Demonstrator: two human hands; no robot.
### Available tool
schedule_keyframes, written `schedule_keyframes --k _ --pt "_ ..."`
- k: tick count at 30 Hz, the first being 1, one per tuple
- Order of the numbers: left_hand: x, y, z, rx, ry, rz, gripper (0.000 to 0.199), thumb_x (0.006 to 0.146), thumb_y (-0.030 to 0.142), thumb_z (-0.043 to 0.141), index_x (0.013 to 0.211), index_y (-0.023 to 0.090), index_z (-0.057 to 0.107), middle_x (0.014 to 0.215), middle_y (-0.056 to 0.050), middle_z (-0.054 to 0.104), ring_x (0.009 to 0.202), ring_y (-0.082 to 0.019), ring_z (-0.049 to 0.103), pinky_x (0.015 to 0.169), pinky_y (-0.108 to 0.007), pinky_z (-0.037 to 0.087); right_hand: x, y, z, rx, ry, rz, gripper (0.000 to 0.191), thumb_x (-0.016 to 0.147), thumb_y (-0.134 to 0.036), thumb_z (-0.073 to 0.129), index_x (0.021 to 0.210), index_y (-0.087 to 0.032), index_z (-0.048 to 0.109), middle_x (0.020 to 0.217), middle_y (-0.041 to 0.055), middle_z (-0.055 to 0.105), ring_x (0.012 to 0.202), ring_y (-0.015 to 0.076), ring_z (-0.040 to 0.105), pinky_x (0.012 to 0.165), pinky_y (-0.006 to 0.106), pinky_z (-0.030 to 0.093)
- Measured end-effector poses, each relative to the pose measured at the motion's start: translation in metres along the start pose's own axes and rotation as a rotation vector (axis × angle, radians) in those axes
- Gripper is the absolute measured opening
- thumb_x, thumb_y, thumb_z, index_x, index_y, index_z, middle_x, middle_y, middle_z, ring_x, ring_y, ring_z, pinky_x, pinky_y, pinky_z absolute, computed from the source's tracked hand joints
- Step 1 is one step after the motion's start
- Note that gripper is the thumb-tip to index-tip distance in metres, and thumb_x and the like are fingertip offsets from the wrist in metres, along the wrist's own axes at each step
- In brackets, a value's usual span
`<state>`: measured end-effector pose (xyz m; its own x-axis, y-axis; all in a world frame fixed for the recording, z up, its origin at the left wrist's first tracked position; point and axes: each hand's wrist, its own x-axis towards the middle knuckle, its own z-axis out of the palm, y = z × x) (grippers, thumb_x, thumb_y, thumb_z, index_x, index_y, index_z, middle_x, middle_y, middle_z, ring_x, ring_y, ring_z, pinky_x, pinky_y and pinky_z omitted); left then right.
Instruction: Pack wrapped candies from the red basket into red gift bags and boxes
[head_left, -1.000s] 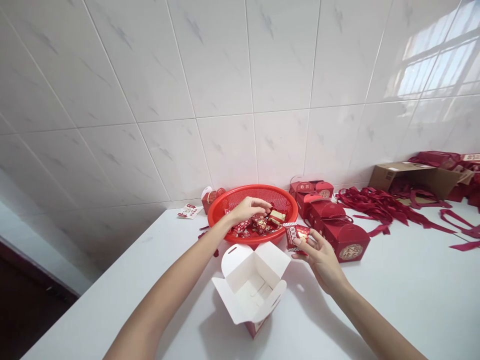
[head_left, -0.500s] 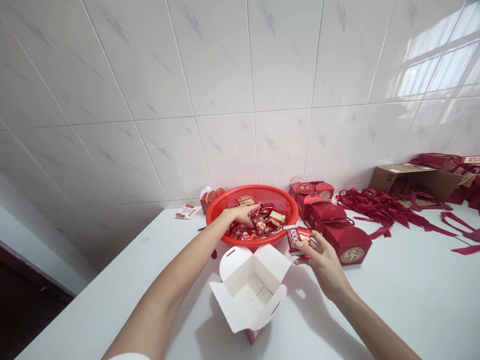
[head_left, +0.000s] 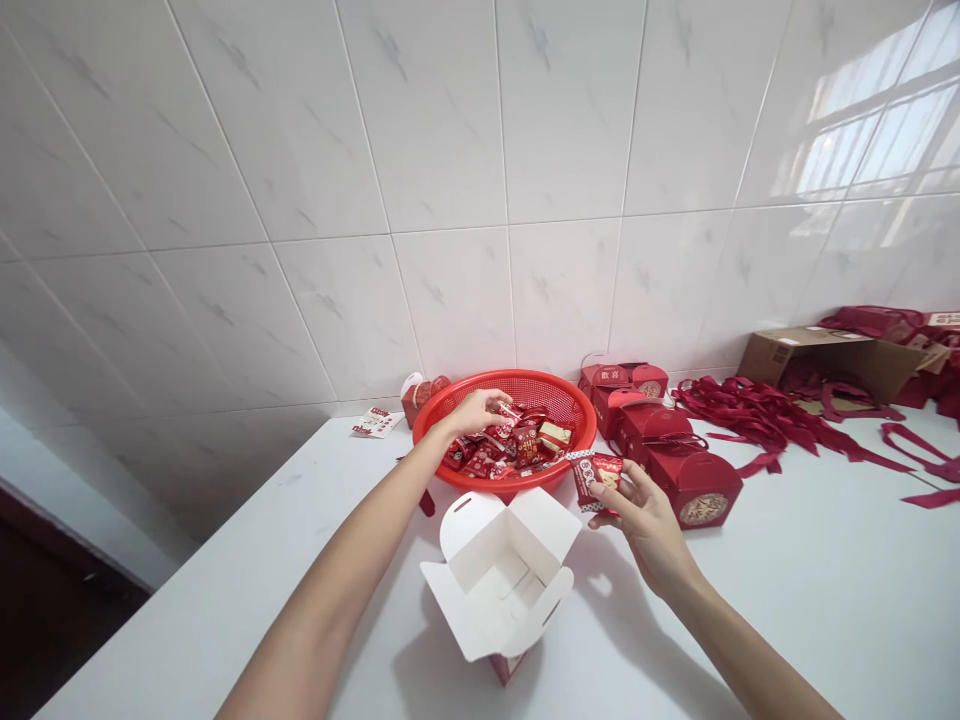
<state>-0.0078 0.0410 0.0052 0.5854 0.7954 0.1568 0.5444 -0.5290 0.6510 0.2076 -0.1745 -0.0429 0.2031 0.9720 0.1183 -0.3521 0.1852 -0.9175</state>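
A red plastic basket (head_left: 577, 388) full of wrapped candies (head_left: 526, 444) stands against the wall. Inside it, my left hand (head_left: 477, 411) hovers over the candies, fingers curled together; whatever they hold, if anything, is hidden. Between the thumb and fingers of my right hand (head_left: 649, 525) are red candy packets (head_left: 596, 482), just off the basket's front right rim. How many packets there are I cannot tell. In front of the basket a gift box (head_left: 501, 590) stands with its white flaps spread; its inside shows bare white.
Closed red gift boxes (head_left: 694, 485) line the basket's right side. Farther right lie a heap of dark red ribbons (head_left: 772, 415) and a cardboard carton (head_left: 832, 350). A printed card (head_left: 376, 423) and a small red box (head_left: 424, 398) sit left of the basket.
My left hand has lifted slightly and shifted back and left within the basket, its fingers curling in. The gold-wrapped candy behind it no longer shows. My right hand has stayed still with its packets.
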Motion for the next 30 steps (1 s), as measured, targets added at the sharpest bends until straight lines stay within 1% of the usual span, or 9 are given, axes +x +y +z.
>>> schedule_keyframes --k 5,9,12,14,16,18,24,28,30 --pt "-0.014 0.023 -0.003 -0.194 0.088 0.084 0.043 0.078 0.033 0.067 0.116 0.014 0.063 0.115 -0.011 0.069 0.094 -0.020 0.066 0.082 -0.032 0.053 0.000 0.000 0.000 -0.009 -0.006 -0.014 0.044 0.066 -0.041 0.087 0.095 -0.020 0.060 0.090 0.0035 0.068 0.078 0.0168 0.059 0.056 0.026 0.055" --pt "-0.036 0.053 -0.011 -0.367 0.059 0.134 0.035 0.074 0.035 0.074 0.103 0.015 0.070 0.111 -0.009 0.071 0.098 -0.020 0.066 0.088 -0.033 0.051 0.000 0.000 0.000 -0.020 -0.014 -0.020 0.047 0.066 -0.040 0.087 0.098 -0.019 0.061 0.095 0.0054 0.070 0.080 0.0170 0.060 0.058 0.026 0.055" --pt "-0.061 0.078 -0.018 -0.411 -0.030 0.119 0.028 0.075 0.033 0.075 0.097 0.016 0.073 0.105 -0.008 0.073 0.096 -0.020 0.066 0.087 -0.032 0.051 -0.001 -0.002 0.002 -0.013 -0.015 -0.029 0.047 0.064 -0.039 0.088 0.097 -0.019 0.060 0.091 0.0044 0.070 0.077 0.0166 0.059 0.056 0.026 0.055" --pt "-0.080 0.090 -0.020 -0.414 -0.157 0.103 0.026 0.077 0.031 0.075 0.098 0.016 0.074 0.103 -0.008 0.073 0.093 -0.020 0.067 0.084 -0.032 0.052 -0.002 -0.004 0.002 -0.010 -0.010 -0.035 0.048 0.064 -0.039 0.088 0.097 -0.019 0.060 0.091 0.0042 0.070 0.077 0.0164 0.059 0.056 0.025 0.054" --pt "-0.100 0.098 -0.021 -0.367 -0.310 0.062 0.027 0.079 0.030 0.072 0.102 0.016 0.073 0.103 -0.009 0.073 0.091 -0.020 0.067 0.080 -0.031 0.053 -0.003 -0.006 0.002 -0.014 -0.005 -0.043 0.048 0.064 -0.040 0.088 0.098 -0.019 0.060 0.092 0.0046 0.070 0.077 0.0164 0.060 0.056 0.025 0.054" --pt "-0.120 0.101 -0.022 -0.258 -0.376 0.037 0.028 0.082 0.030 0.070 0.107 0.018 0.072 0.109 -0.009 0.070 0.092 -0.020 0.067 0.079 -0.031 0.053 -0.003 -0.008 0.002 -0.023 -0.003 -0.055 0.048 0.064 -0.040 0.089 0.096 -0.019 0.060 0.092 0.0046 0.070 0.077 0.0166 0.060 0.056 0.025 0.054" --pt "-0.175 0.095 -0.029 0.100 -0.244 0.038 0.027 0.089 0.037 0.060 0.110 0.026 0.072 0.119 -0.007 0.063 0.103 -0.023 0.062 0.086 -0.032 0.050 -0.008 -0.021 0.009 -0.092 -0.030 -0.159 0.039 0.069 -0.040 0.085 0.092 -0.021 0.059 0.088 0.0027 0.069 0.072 0.0158 0.060 0.056 0.026 0.054" --pt "-0.207 0.090 -0.026 0.111 -0.162 -0.038 0.029 0.089 0.042 0.060 0.113 0.029 0.071 0.127 -0.007 0.059 0.115 -0.026 0.056 0.095 -0.037 0.048 -0.020 -0.027 0.029 -0.116 -0.163 -0.173 0.041 0.075 -0.042 0.081 0.106 -0.024 0.060 0.101 0.0053 0.070 0.090 0.0211 0.065 0.071 0.030 0.057" --pt "-0.219 0.090 -0.021 0.077 -0.150 -0.075 0.031 0.089 0.045 0.060 0.115 0.030 0.070 0.132 -0.007 0.056 0.118 -0.028 0.054 0.088 -0.035 0.051 -0.026 -0.028 0.038 -0.155 -0.257 -0.139 0.040 0.078 -0.045 0.078 0.106 -0.023 0.060 0.094 0.0049 0.068 0.084 0.0211 0.065 0.067 0.030 0.057"
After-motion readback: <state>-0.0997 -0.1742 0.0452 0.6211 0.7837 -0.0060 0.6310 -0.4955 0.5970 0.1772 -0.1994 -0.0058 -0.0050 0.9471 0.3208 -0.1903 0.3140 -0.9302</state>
